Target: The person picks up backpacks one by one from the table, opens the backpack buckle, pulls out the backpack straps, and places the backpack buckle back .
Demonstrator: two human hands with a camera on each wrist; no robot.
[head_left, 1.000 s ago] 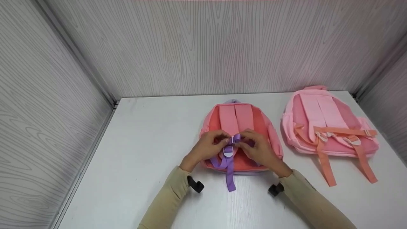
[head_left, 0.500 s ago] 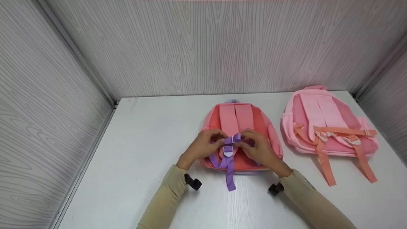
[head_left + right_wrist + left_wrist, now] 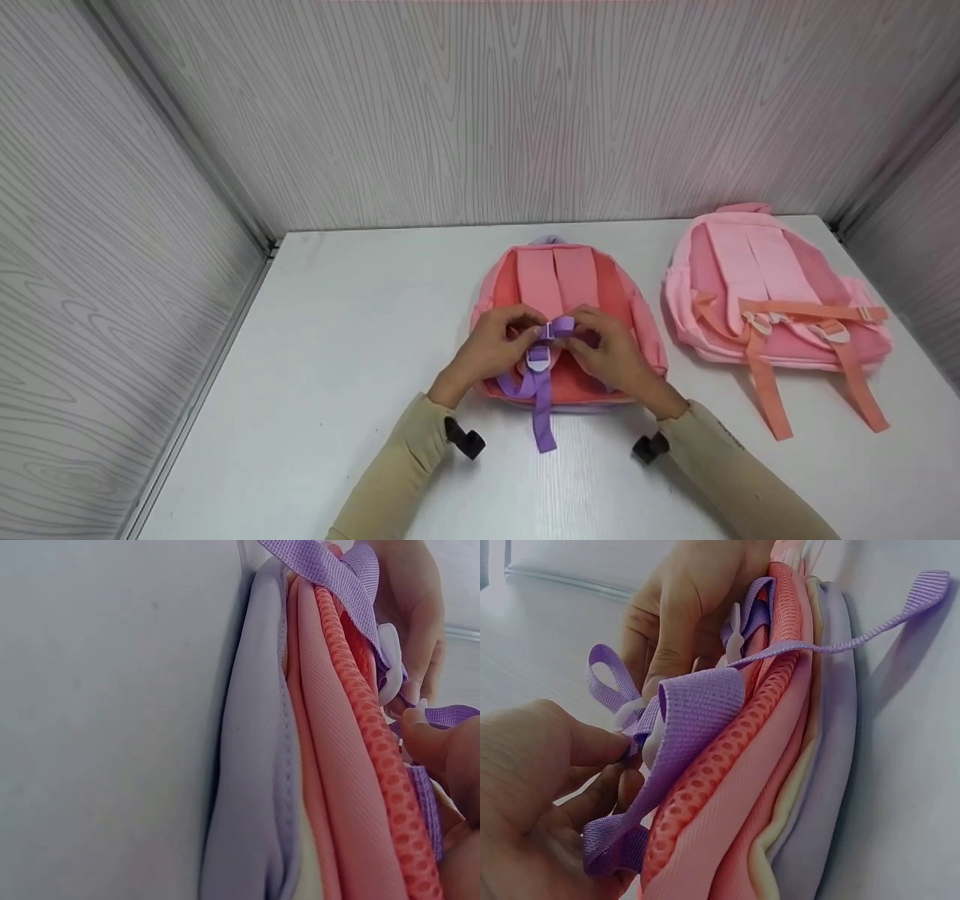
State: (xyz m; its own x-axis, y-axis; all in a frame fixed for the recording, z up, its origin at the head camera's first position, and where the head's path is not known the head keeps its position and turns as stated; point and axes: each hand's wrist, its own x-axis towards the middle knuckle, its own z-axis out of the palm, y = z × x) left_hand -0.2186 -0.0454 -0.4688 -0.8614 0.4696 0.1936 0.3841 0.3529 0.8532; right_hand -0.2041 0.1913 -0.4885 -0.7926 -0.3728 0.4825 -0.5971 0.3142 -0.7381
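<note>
A coral-pink backpack point(image 3: 615, 285) lies with its shoulder straps facing up. Over its lower back, my left hand point(image 3: 491, 345) pinches a purple webbing strap point(image 3: 600, 679) between thumb and fingers, beside a small white slider buckle point(image 3: 548, 330). Close on the other side, my right hand point(image 3: 611, 352) pinches the same webbing where it forms a short loop point(image 3: 564, 325). A second white buckle point(image 3: 538, 361) hangs just below, with a loose purple tail point(image 3: 544, 424) reaching past the bag's bottom edge onto the table. The left wrist view shows both hands meeting at the buckle.
To the right lies a lighter pink backpack point(image 3: 765, 262), its orange straps point(image 3: 769, 397) trailing onto the white table point(image 3: 337, 337). Wood-grain panels point(image 3: 480, 112) enclose the table at the back and sides.
My left hand slid left, drawing the purple strap out at the buckle, then came back right beside it. The loop at the right hand sticks out a little farther. Both backpacks stay put.
</note>
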